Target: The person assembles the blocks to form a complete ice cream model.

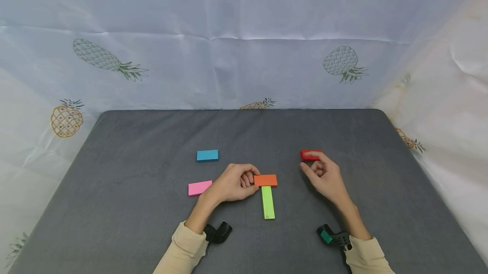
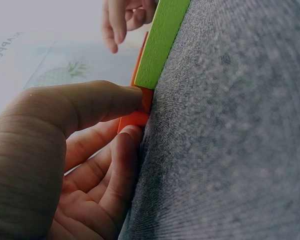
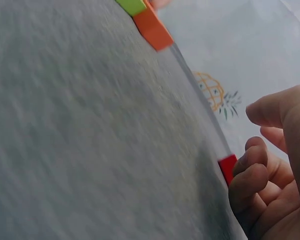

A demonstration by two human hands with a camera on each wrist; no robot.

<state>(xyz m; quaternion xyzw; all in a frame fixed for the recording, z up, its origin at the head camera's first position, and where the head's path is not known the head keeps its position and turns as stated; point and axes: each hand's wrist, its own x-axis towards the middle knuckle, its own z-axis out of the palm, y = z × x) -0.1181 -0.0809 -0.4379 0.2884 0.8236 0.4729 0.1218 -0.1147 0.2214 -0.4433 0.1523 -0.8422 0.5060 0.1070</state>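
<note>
My left hand (image 1: 234, 183) pinches the left end of an orange block (image 1: 265, 180) between thumb and fingers (image 2: 125, 145); the wrist view shows the orange block (image 2: 135, 117) held flat on the grey table (image 1: 152, 138). A green block (image 1: 268, 202) lies lengthwise, its far end against the orange one, forming a T; the green block (image 2: 160, 42) also shows in the left wrist view. My right hand (image 1: 322, 172) is at a red block (image 1: 310, 155), index finger curled over its top, thumb by its near edge. The red block (image 3: 228, 167) touches the curled fingers (image 3: 250, 175).
A blue block (image 1: 207, 155) lies behind my left hand and a pink block (image 1: 200, 188) to its left. A pale cloth printed with pineapples (image 1: 244, 32) hangs behind and beside the table. The orange block (image 3: 152, 27) shows far off in the right wrist view.
</note>
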